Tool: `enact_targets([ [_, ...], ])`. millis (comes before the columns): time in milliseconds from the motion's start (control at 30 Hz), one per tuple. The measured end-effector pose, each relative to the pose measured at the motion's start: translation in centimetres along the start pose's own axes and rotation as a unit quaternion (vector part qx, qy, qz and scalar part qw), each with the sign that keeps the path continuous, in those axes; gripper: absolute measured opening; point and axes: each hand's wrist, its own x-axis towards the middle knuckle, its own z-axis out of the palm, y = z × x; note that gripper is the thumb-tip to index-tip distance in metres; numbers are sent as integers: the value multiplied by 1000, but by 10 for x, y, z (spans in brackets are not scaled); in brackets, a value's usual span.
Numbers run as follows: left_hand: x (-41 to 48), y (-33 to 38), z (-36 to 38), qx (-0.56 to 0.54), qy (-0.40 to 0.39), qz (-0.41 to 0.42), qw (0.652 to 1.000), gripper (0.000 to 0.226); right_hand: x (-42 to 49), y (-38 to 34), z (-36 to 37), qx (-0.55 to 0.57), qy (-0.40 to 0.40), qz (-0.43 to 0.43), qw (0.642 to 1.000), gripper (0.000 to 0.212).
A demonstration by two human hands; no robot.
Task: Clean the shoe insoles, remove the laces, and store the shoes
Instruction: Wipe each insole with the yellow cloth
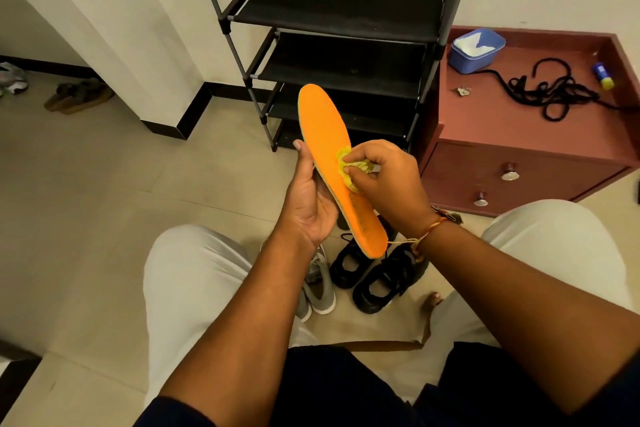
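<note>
An orange insole (pixel 325 128) is held up in front of me, toe end pointing up and away. My left hand (pixel 310 198) grips it from the left, thumb on its edge. My right hand (pixel 381 177) pinches a small yellow cloth (pixel 349 166) and presses it on the middle of the insole. Below on the floor stand two black shoes (pixel 374 274) and a grey shoe (pixel 318 284). Black laces (pixel 550 94) lie in a loose pile on the red cabinet.
A black shoe rack (pixel 343 10) stands ahead against the wall. A red cabinet (pixel 519 135) with two drawer knobs is at right, bearing a blue tub (pixel 476 50) and a small blue and yellow tube (pixel 602 75). Sandals (pixel 78 95) lie far left. My knees flank the shoes.
</note>
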Motion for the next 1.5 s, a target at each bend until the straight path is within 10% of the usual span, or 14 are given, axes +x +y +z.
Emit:
enact_targets([
  [500,-7,-22,0,50,-74,-79,993,60,4,6,-2,-33,76,56,995,17],
  [900,7,-7,-18,-66,-12,-46,997,92,-23,-32,25,36,-74,3,997,20],
  [1200,-9,-19,3,-37,-61,-50,996,57,9,-9,1,-124,-29,-48,991,17],
  [1500,7,3,-19,-81,16,8,997,72,-20,-30,22,45,-135,-4,990,22],
])
